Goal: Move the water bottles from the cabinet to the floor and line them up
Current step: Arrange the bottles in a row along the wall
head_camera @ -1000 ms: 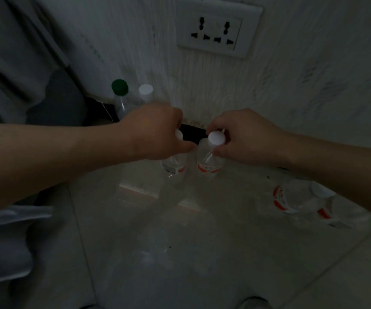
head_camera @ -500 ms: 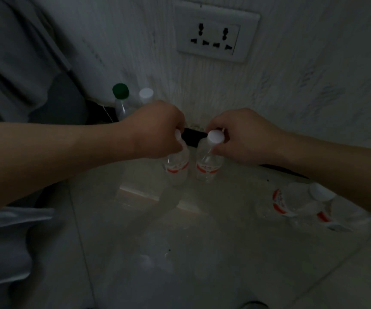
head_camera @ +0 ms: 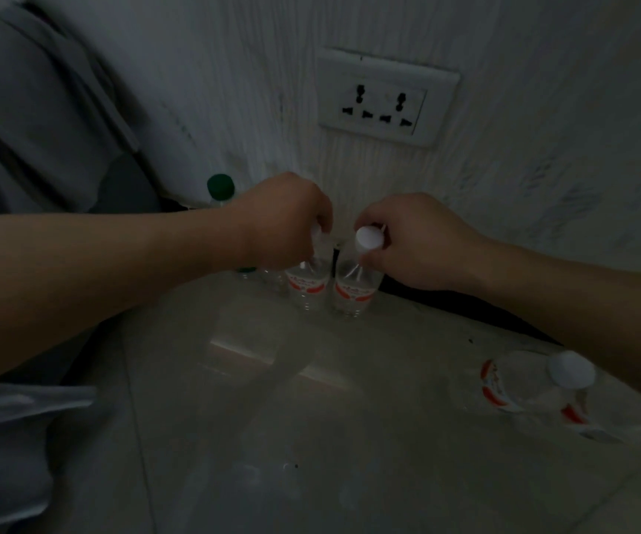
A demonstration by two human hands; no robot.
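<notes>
- Grey fabric (head_camera: 33, 109) fills the upper left of the frame, and a paler grey cloth (head_camera: 6, 437) lies at the lower left edge.
- A green-capped bottle (head_camera: 220, 185) stands against the wall (head_camera: 542, 148) left of centre. Only its cap and a little of its shoulder show above the left forearm.
- The left hand (head_camera: 284, 221) reaches in from the left edge to the middle of the frame. Its fingers are curled down over the top of the left bottle (head_camera: 308, 287) and grip it. The hand hides most of that cap.
- The left bottle is clear with a red label. It stands upright on the glossy floor (head_camera: 311, 437) at the foot of the wall, just left of centre.
- The right bottle (head_camera: 355, 291) is the same clear, red-labelled kind and stands upright just beside the left bottle. I cannot tell whether the two touch. Its white cap (head_camera: 369, 237) is in plain view.
- The right hand (head_camera: 415, 244) comes in from the right edge. Its thumb and curled fingers are clamped on the neck of the right bottle, just under the cap.
- A white double socket (head_camera: 386, 100) sits on the wall above the two hands, in the upper middle of the frame.
- At the lower right, well apart from the standing pair, a lying bottle (head_camera: 519, 383) with a white cap and red label rests on its side on the floor.
- A second lying bottle (head_camera: 581, 422) lies just beside it, blurred, near the right edge.
</notes>
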